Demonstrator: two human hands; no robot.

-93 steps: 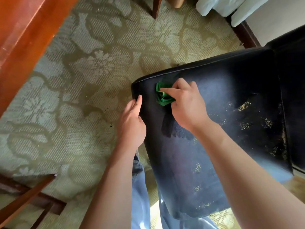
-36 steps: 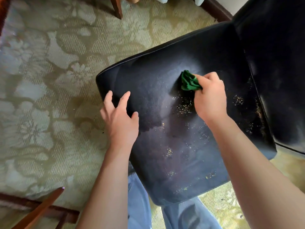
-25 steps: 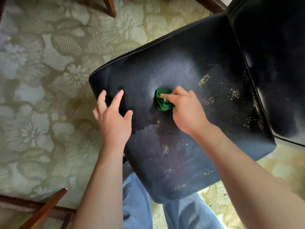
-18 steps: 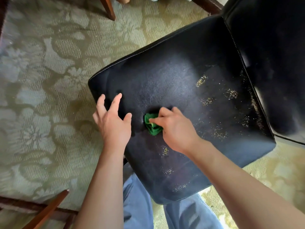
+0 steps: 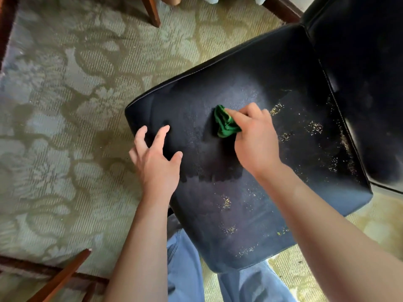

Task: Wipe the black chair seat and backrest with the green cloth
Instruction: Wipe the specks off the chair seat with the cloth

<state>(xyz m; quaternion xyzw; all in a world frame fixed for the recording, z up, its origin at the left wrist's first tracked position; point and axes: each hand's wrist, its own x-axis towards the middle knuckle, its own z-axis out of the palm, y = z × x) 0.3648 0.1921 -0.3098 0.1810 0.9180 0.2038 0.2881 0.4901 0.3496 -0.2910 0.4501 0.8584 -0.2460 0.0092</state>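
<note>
The right hand [image 5: 254, 140] pinches the bunched green cloth [image 5: 225, 122] and has moved it from near the left hand [image 5: 156, 159] back toward the middle of the black seat [image 5: 239, 203]. The left hand stays flat, fingers spread, near the seat's edge.

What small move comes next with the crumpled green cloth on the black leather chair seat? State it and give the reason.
Probably sweep the crumpled green cloth rightward toward the backrest side. The right hand grips it mid-seat, while yellowish crumb specks lie scattered right of it on the black leather chair seat. The left hand rests on the seat's left edge, steadying it.
</note>
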